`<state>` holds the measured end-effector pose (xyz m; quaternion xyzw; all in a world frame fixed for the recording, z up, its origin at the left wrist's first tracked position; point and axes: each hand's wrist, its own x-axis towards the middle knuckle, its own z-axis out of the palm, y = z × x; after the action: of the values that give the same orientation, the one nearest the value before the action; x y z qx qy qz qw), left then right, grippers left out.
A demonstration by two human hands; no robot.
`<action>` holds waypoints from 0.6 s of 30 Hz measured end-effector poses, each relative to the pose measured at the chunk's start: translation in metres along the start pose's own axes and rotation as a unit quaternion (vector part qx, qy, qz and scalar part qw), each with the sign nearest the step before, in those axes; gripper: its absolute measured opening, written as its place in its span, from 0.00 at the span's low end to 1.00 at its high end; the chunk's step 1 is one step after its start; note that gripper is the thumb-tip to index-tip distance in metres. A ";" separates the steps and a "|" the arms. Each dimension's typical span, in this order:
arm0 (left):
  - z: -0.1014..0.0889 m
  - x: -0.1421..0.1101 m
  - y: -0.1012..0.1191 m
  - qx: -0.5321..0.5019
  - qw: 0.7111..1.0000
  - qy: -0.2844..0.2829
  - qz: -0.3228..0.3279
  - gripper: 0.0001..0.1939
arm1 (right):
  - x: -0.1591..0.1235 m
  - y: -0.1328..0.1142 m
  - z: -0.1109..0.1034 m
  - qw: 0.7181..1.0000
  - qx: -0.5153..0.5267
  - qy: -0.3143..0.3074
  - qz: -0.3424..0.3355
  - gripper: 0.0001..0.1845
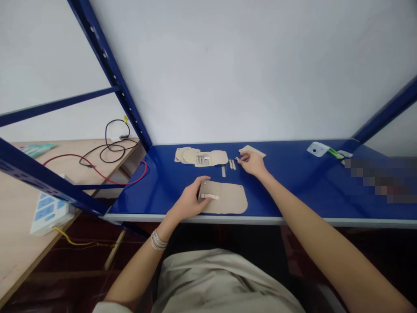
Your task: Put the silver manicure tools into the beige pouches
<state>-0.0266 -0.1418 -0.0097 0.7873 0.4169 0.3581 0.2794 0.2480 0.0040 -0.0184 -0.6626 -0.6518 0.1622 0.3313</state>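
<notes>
Left hand (pixel 192 199) holds an open case (pixel 233 198) flat on the blue bench (pixel 293 182).
Its fingers are apart, thumb on the white loops (pixel 210 196). The right hand (pixel 252 162) has thumb and fingertips close together on a small metal tool (pixel 238 160), beside two more tools (pixel 232 164); behind is a filled case (pixel 211 158).

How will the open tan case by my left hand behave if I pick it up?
The case will probably fold at its middle crease, since its two halves lie open either side of it. It looks thin, so likely light. Lying flat, it should slide rather than roll if pushed across the glossy blue table.
</notes>
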 end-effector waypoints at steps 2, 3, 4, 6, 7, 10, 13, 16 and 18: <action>0.000 0.000 0.000 -0.003 1.000 0.001 0.003 0.29 | -0.008 -0.008 -0.001 0.998 -0.035 0.040 -0.021 0.19; 0.000 0.000 0.000 -0.004 1.000 0.001 0.003 0.29 | -0.013 -0.014 -0.001 0.996 -0.056 0.057 -0.040 0.18; 0.000 0.000 0.000 -0.004 1.000 0.000 0.005 0.29 | -0.020 -0.023 -0.001 0.993 -0.077 0.065 -0.062 0.16; 0.000 0.000 0.000 -0.003 1.000 -0.002 0.006 0.29 | -0.033 -0.043 0.002 0.991 -0.107 0.027 -0.077 0.13; 0.000 0.000 0.000 -0.002 1.000 -0.003 0.006 0.29 | -0.039 -0.054 0.005 0.991 -0.115 -0.014 -0.062 0.14; 0.000 0.000 0.000 0.000 1.000 -0.005 0.006 0.29 | -0.048 -0.079 0.016 0.985 -0.157 -0.070 -0.013 0.18; 0.000 0.000 0.000 -0.002 1.000 -0.007 0.009 0.29 | -0.045 -0.089 0.026 0.982 -0.171 -0.073 0.031 0.18; 0.000 0.000 0.000 -0.003 1.000 -0.008 0.013 0.29 | -0.039 -0.087 0.031 0.983 -0.156 -0.074 0.056 0.16; 0.000 0.000 0.000 -0.003 1.000 -0.006 0.017 0.29 | -0.037 -0.085 0.032 0.984 -0.145 -0.079 0.066 0.15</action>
<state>-0.0264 -0.1414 -0.0095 0.7955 0.4008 0.3593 0.2782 0.1590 -0.0308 0.0056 -0.7306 -0.6471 0.1392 0.1679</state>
